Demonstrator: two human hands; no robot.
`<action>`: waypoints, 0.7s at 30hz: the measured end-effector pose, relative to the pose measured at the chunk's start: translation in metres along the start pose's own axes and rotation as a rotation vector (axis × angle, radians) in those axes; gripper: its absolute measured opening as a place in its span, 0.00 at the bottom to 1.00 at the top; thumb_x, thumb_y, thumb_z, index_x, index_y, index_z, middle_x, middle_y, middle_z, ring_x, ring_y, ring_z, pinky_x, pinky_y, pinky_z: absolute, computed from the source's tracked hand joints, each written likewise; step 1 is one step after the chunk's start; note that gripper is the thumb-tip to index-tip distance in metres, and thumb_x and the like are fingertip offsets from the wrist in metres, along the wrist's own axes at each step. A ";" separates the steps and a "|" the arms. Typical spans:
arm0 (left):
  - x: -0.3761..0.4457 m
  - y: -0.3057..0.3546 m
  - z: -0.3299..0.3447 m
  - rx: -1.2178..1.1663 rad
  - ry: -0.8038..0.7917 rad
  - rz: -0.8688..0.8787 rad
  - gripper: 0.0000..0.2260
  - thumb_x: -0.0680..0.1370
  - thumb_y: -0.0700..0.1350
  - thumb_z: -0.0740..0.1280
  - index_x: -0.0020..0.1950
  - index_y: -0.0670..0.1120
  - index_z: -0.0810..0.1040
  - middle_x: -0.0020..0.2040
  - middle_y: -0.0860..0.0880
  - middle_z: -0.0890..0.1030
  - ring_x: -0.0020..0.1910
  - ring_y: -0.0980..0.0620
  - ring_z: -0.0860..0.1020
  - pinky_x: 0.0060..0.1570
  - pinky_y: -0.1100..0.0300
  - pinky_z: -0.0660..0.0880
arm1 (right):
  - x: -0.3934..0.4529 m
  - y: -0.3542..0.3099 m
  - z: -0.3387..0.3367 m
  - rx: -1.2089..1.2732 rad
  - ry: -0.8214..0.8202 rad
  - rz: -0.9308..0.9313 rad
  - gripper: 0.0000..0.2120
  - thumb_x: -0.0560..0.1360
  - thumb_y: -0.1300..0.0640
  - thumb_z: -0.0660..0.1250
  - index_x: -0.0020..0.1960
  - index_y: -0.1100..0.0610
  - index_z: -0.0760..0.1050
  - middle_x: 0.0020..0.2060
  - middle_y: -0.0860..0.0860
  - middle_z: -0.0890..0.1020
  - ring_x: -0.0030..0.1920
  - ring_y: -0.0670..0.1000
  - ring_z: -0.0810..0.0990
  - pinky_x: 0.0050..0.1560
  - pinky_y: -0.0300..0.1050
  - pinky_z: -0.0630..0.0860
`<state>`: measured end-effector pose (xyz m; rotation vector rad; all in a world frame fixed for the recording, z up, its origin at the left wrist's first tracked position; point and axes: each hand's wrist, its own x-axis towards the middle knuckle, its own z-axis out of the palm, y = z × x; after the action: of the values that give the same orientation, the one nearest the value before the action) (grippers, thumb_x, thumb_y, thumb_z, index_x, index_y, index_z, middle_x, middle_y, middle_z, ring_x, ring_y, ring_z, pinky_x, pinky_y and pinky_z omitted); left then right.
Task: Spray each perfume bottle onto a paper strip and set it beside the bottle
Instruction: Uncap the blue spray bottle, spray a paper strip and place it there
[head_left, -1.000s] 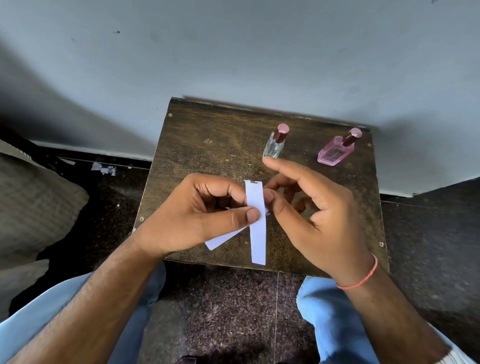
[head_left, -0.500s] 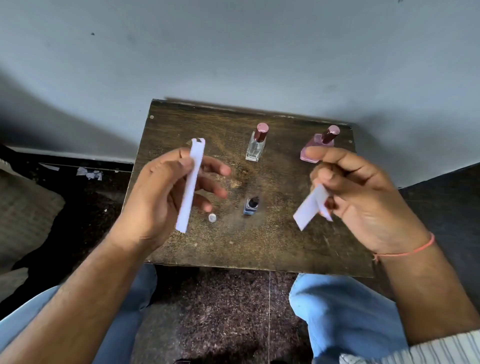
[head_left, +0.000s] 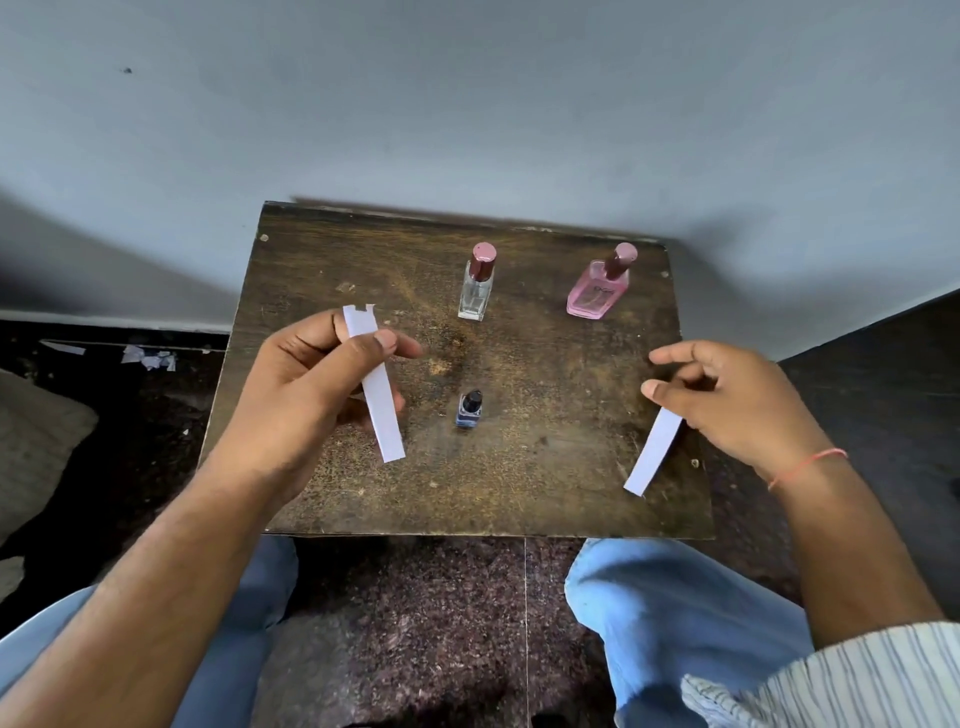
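On the small dark wooden table (head_left: 545, 467) stand a clear perfume bottle (head_left: 475, 291) and a pink perfume bottle (head_left: 597, 291), both with maroon caps, at the back. A small dark blue bottle (head_left: 469, 410) stands in the middle. My left hand (head_left: 311, 384) pinches a white paper strip (head_left: 379, 400) upright, left of the blue bottle. My right hand (head_left: 727, 400) hovers at the table's right edge with thumb and forefinger spread. A second white strip (head_left: 652, 457) slants down from under it; its upper end is hidden, so I cannot tell whether it is gripped.
A grey wall rises right behind the table. Paper scraps (head_left: 148, 357) lie on the dark floor at the left, next to a grey cushion (head_left: 36, 441). My knees in blue jeans (head_left: 670, 618) sit under the table's near edge.
The two strips, held together a second ago, are apart. My left hand stays left with one; my right hand has moved to the table's right edge and lowered, its strip now slanting down onto the table.
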<state>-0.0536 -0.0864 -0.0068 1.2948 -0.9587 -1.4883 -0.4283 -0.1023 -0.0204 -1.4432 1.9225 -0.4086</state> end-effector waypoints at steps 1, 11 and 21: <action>0.001 -0.001 -0.001 0.008 0.011 -0.001 0.07 0.77 0.47 0.75 0.46 0.43 0.86 0.45 0.41 0.86 0.34 0.50 0.80 0.36 0.56 0.75 | 0.000 -0.001 0.001 -0.038 0.027 -0.010 0.13 0.77 0.51 0.80 0.61 0.44 0.84 0.44 0.47 0.87 0.46 0.47 0.83 0.48 0.40 0.75; 0.004 0.003 -0.010 -0.105 0.133 -0.044 0.09 0.73 0.50 0.76 0.46 0.47 0.80 0.44 0.49 0.87 0.30 0.57 0.71 0.26 0.64 0.64 | -0.003 -0.022 0.017 -0.295 0.332 -0.186 0.14 0.77 0.48 0.78 0.62 0.49 0.86 0.48 0.46 0.85 0.46 0.52 0.80 0.52 0.48 0.77; 0.003 0.008 -0.017 -0.170 0.182 -0.096 0.06 0.76 0.50 0.75 0.47 0.49 0.85 0.35 0.51 0.84 0.26 0.57 0.74 0.25 0.67 0.72 | -0.018 -0.062 0.057 -0.056 0.052 -0.537 0.13 0.75 0.52 0.80 0.59 0.46 0.86 0.45 0.42 0.84 0.41 0.45 0.82 0.44 0.38 0.76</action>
<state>-0.0360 -0.0908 -0.0028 1.3404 -0.6464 -1.4616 -0.3422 -0.0977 -0.0173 -2.0009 1.5719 -0.6431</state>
